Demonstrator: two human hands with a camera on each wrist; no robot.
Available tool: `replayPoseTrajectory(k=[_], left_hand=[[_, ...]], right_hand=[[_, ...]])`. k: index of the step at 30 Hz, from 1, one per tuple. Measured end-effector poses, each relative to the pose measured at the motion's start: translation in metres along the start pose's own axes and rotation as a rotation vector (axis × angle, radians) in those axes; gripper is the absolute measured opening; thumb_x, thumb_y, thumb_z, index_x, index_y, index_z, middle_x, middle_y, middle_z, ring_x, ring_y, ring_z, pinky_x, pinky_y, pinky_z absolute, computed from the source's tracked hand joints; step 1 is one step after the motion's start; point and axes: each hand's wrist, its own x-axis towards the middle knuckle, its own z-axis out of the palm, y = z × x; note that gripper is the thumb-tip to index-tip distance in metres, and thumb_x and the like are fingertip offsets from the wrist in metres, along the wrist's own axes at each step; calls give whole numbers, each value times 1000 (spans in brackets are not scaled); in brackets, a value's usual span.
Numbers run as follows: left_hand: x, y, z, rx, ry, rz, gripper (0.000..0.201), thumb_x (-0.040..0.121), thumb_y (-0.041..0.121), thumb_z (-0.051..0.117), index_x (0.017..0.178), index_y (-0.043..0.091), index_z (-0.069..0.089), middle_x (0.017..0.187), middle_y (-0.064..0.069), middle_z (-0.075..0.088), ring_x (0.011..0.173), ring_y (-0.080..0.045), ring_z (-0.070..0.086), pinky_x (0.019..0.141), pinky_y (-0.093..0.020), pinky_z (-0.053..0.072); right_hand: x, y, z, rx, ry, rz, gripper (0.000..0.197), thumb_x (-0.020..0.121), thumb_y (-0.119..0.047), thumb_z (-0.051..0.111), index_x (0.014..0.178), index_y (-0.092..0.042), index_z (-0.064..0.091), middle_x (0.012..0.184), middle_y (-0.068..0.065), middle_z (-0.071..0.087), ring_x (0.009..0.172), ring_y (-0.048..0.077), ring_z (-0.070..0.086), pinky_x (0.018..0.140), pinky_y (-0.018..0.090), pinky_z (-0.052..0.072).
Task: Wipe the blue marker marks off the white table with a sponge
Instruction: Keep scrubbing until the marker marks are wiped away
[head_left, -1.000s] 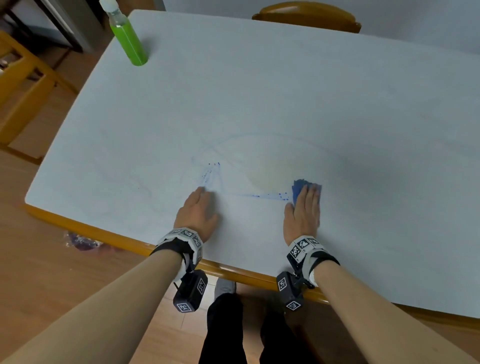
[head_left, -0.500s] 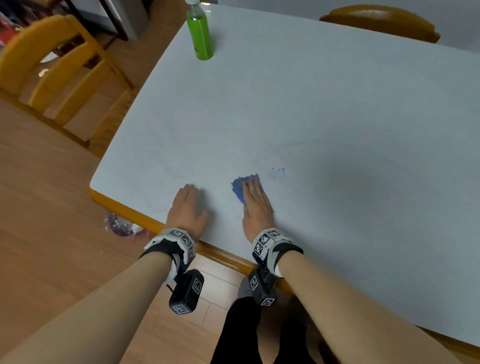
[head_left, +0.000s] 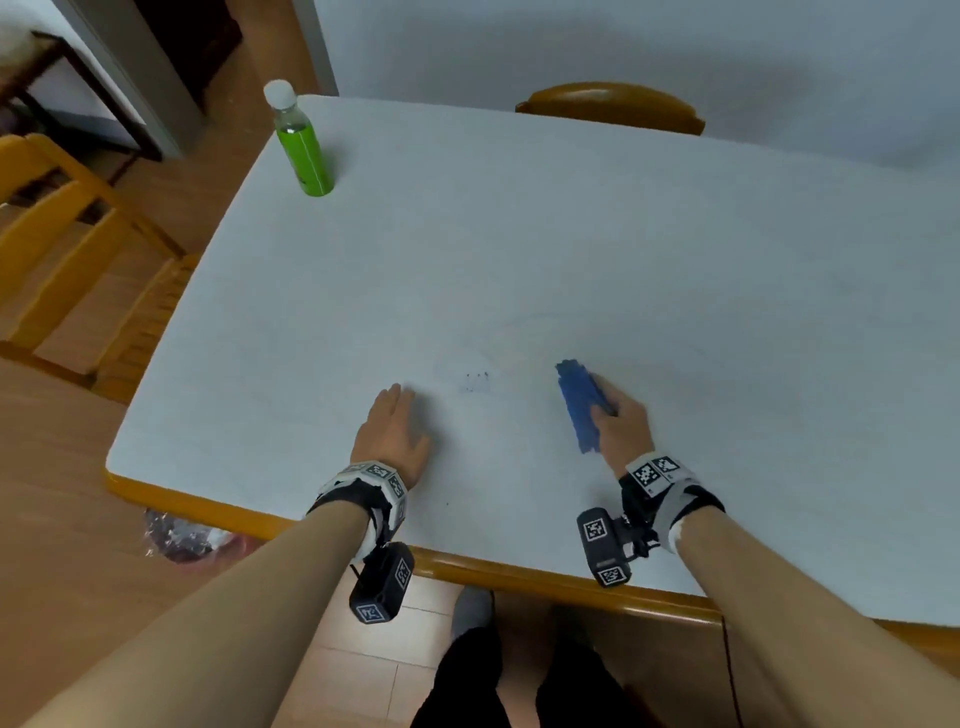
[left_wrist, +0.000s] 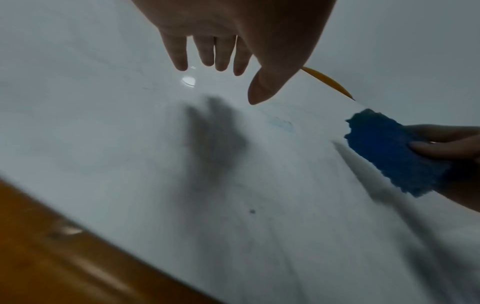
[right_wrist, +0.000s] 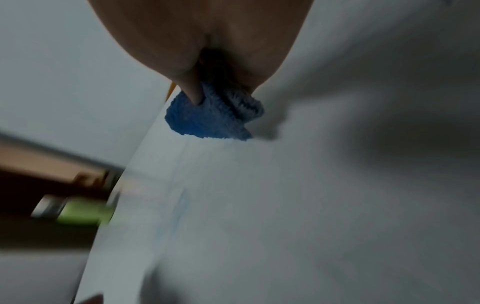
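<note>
My right hand (head_left: 621, 421) grips a blue sponge (head_left: 579, 402) (left_wrist: 389, 152) (right_wrist: 207, 119), tilted on its edge just above the white table (head_left: 571, 249); thumb and fingers are curled round it. A few faint blue marker dots (head_left: 477, 382) remain on the table between my hands, left of the sponge. A pale blue smear (right_wrist: 182, 205) shows in the right wrist view. My left hand (head_left: 395, 431) (left_wrist: 221, 53) lies open with straight fingers, flat over the table near its front edge.
A green bottle with a white cap (head_left: 301, 143) stands at the table's far left corner. A wooden chair back (head_left: 610, 106) rises behind the far edge and another wooden chair (head_left: 57, 228) stands to the left. The table's wooden rim (head_left: 519, 571) runs along the front.
My right hand has moved right with the sponge and turned it up onto its edge, off the flat wiping pose. The long blue streak is gone; only dots remain. The left hand stayed put.
</note>
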Motion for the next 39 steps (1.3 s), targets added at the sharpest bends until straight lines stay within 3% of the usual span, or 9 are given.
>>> replayPoseTrajectory(k=[4,8,11,15,18,20,31,39], left_hand=[[14,73,29,39,-91,159,71,91,27,51,153,17,18,162,-6,14,150,-22,12,119,-40,22],[20,154,69,91,-201,310,72,91,33,54,152,17,21,162,-5,15,149,-20,15,119,-36,22],[18,192,100,214,-227,352,78,87,49,55,151,21,21,163,-3,10,150,-20,10,118,-40,22],[13,212,126,339,-251,356,85,80,56,59,150,29,18,163,-2,-3,151,-21,-2,118,-46,16],[10,213,135,402,-229,395,85,79,54,61,149,29,20,163,-1,-5,151,-21,-2,118,-45,16],[9,209,135,405,-214,385,85,79,54,61,150,30,19,163,0,-5,151,-21,-1,118,-44,16],[18,148,84,188,-33,-20,98,77,74,50,153,28,8,164,1,1,151,-18,5,119,-44,19],[36,75,51,128,51,-90,93,81,73,45,152,22,13,163,-2,9,150,-20,10,118,-44,22]], right_hand=[[-15,36,-103,15,375,117,49,93,12,35,140,4,39,145,20,42,131,32,44,112,42,34],[-32,75,-202,-50,768,207,48,96,4,35,143,-3,37,145,20,43,131,33,44,108,28,33],[-41,97,-251,-94,900,276,47,98,-2,34,145,-10,34,143,19,46,130,34,45,104,27,31],[-27,127,-267,-289,717,324,46,92,-12,35,136,3,36,140,26,40,128,42,41,107,43,35],[-12,138,-255,-439,623,266,57,89,-10,38,141,11,25,153,30,15,146,38,9,119,46,13],[-1,134,-246,-514,612,233,61,92,-7,42,144,11,17,157,28,8,147,34,-2,121,43,5],[51,98,-145,-636,339,10,64,96,-19,38,150,-2,9,161,13,-1,149,23,-5,121,36,-1],[61,72,-48,-692,206,-173,61,96,-18,36,150,-3,12,161,13,6,149,23,-1,122,36,3]])
